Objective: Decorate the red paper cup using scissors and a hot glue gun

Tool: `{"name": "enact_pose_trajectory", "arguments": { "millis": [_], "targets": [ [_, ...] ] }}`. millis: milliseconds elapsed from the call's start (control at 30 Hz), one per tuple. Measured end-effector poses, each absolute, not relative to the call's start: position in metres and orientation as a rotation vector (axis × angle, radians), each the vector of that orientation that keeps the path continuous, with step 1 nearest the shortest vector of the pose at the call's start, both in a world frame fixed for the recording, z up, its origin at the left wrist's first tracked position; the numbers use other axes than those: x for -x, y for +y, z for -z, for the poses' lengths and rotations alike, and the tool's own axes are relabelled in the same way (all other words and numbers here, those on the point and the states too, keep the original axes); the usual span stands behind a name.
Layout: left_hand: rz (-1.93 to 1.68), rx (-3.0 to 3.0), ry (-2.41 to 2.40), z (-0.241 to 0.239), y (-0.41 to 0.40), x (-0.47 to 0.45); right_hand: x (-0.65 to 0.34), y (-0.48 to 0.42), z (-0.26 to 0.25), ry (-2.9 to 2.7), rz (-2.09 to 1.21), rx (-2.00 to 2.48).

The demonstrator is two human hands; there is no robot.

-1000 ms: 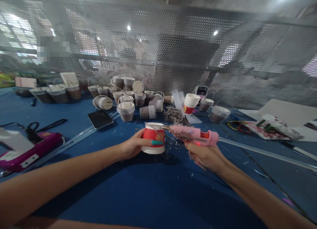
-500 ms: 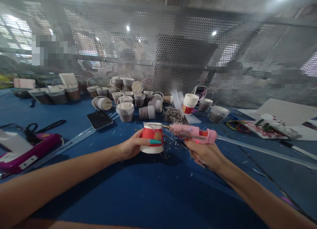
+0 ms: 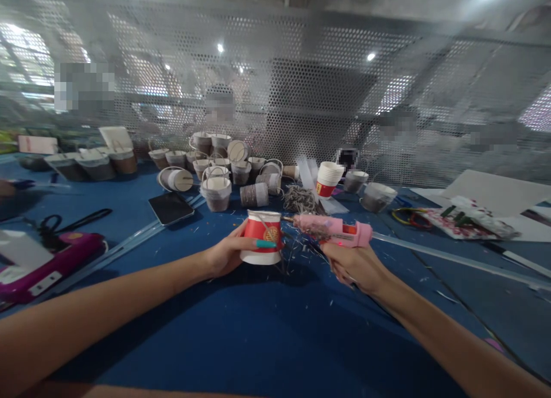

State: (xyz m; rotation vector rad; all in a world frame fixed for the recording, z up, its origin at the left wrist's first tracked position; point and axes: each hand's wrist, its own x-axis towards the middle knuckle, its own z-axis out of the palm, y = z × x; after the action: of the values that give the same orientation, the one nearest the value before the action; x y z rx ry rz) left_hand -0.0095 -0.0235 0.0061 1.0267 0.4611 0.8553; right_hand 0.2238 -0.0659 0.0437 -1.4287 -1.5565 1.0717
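My left hand (image 3: pixel 228 252) is wrapped round a red and white paper cup (image 3: pixel 262 236) that stands upside down on the blue table (image 3: pixel 267 335). A thin wire loop lies against the cup's side. My right hand (image 3: pixel 350 263) grips a pink glue gun (image 3: pixel 333 229) by its handle. The gun's nozzle points left and touches the upper right edge of the cup. A clear glue stick (image 3: pixel 447 259) runs out of the gun's back end to the right.
Behind the cup lies a heap of small wrapped cup baskets (image 3: pixel 224 171), a stack of paper cups (image 3: pixel 328 180), a twine bundle (image 3: pixel 301 200) and a phone (image 3: pixel 171 207). A magenta case (image 3: pixel 51 260) and scissors (image 3: pixel 54 221) sit at the left, papers (image 3: pixel 473 223) at the right. A perforated metal screen (image 3: pixel 301 100) closes the back.
Cup, gun and both hands have shifted slightly left and up in the picture together. The grips are unchanged and the nozzle stays at the cup.
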Motion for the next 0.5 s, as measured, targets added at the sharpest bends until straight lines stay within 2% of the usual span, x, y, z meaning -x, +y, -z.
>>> {"name": "enact_pose_trajectory", "arguments": {
  "millis": [167, 233, 400, 500],
  "targets": [
    [-0.877, -0.994, 0.481, -0.008, -0.025, 0.008, -0.228, -0.064, -0.046, -1.608, -0.905, 1.467],
    [-0.910, -0.975, 0.524, -0.008, -0.025, 0.007, -0.234, -0.061, -0.051, -1.605, -0.623, 1.579],
    [-0.956, -0.956, 0.586, -0.007, -0.024, 0.005, -0.260, -0.050, -0.060, -1.702, 0.392, 2.050],
    [-0.967, -0.945, 0.567, -0.004, -0.022, 0.005, -0.270, -0.046, -0.053, -1.712, 0.563, 2.290]
  ]
}}
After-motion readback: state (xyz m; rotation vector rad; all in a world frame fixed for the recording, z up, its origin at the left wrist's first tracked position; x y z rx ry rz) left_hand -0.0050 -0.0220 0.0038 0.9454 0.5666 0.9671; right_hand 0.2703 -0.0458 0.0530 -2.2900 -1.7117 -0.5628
